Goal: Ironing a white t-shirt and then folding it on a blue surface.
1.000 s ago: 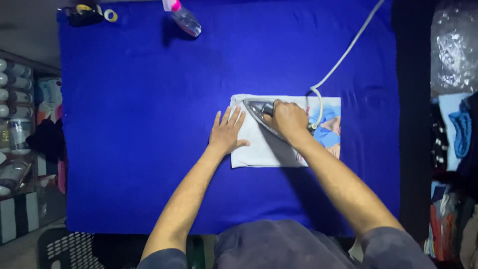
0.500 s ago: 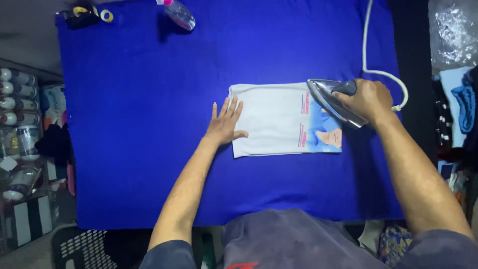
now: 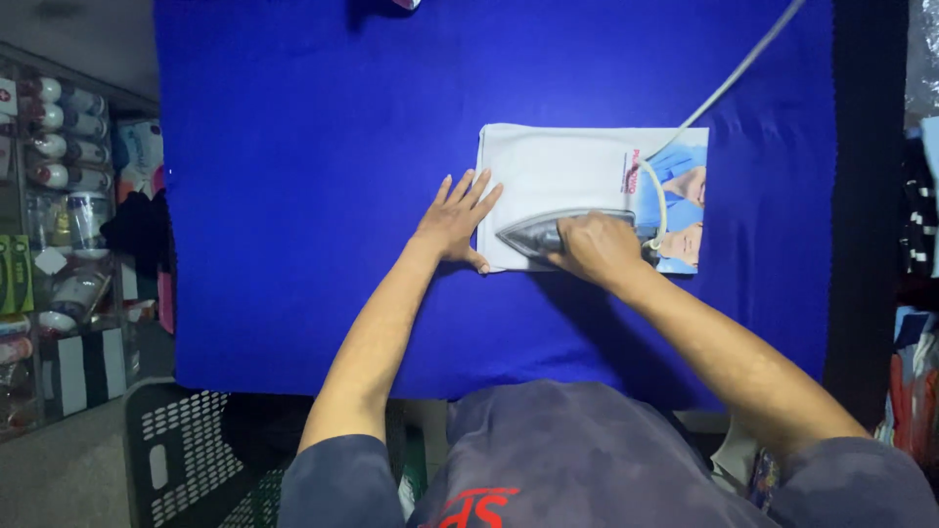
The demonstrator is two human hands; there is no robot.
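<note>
A folded white cloth (image 3: pixel 558 171) with a blue printed picture at its right end lies on the blue-covered table (image 3: pixel 313 196). My right hand (image 3: pixel 597 249) grips the handle of a grey clothes iron (image 3: pixel 538 235), whose tip points left over the cloth's lower left part. A white cord (image 3: pixel 729 73) runs from the iron up to the far right. My left hand (image 3: pixel 458 217) lies flat, fingers spread, pressing on the cloth's left edge, just left of the iron's tip.
Shelves with bottles and jars (image 3: pixel 59 205) stand at the left. A dark plastic crate (image 3: pixel 186 460) sits below the table's near left corner. Clothes hang at the right edge (image 3: pixel 915 244). A dark object (image 3: pixel 386 8) rests at the table's far edge.
The iron has slid left from the cloth's right end to its lower left part, near my left hand. My left hand stays at the cloth's left edge.
</note>
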